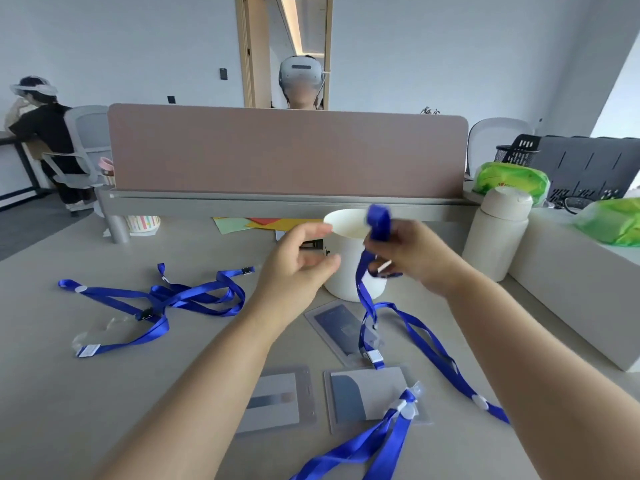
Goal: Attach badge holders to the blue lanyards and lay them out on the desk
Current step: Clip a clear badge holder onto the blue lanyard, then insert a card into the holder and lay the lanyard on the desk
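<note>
Head view: right hand (407, 254) pinches a blue lanyard (367, 299) above the desk (69, 393), strap trailing near-right. Left hand (298, 265) open, empty, motion-blurred. Three badge holders (277, 400) lie near centre. White cup (346, 268) partly hidden behind both hands.

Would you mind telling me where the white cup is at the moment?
In the head view, the white cup stands on the desk just beyond the hands, centre-right, left of the cream bottle.
</note>
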The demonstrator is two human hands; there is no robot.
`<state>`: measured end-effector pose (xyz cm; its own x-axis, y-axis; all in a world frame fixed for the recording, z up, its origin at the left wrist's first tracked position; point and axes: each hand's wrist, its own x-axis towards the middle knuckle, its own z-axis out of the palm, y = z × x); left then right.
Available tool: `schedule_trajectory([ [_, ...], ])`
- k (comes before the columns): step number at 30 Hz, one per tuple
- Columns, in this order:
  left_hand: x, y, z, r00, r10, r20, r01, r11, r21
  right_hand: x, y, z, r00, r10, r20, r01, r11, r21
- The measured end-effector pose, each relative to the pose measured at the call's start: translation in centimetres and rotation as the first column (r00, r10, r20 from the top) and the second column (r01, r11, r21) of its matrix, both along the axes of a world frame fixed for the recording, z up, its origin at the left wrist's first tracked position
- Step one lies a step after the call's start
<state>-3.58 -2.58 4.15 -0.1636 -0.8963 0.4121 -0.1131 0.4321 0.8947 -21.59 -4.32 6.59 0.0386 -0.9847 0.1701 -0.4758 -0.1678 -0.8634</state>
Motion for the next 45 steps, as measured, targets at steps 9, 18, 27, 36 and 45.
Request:
schedule_trajectory([
  [9, 3.6, -1.2, -8.9, 0.42, 0.02, 0.907, -0.181, 0.981, 0.062, 1.8, -7.8, 5.7, 0.926, -0.237, 0.294, 0.319, 0.908, -0.272],
  [18, 4.1, -2.9, -10.8, 0.431, 0.171, 0.886, -0.178, 0.979, -0.103, 2.1, -11.5, 3.0, 0.9, -0.423, 0.106, 0.434, 0.849, -0.301],
  [27, 4.3, -3.7, -11.4, 0.434, 0.249, 0.866, -0.204, 0.963, -0.175, 2.0, -10.8, 3.2, 0.85, -0.426, 0.309, 0.522, 0.759, -0.39],
  [36, 4.2, -3.5, -11.2, 0.404, 0.269, 0.874, -0.213, 0.957, -0.196, 1.5, -11.8, 1.8, 0.873, -0.488, -0.003, 0.46, 0.825, -0.328],
  [45, 4.6, -2.2, -9.9, 0.34, 0.108, 0.934, -0.137, 0.988, -0.065, 2.7, -10.8, 0.8, 0.868, -0.377, -0.323, 0.321, 0.923, -0.212],
])
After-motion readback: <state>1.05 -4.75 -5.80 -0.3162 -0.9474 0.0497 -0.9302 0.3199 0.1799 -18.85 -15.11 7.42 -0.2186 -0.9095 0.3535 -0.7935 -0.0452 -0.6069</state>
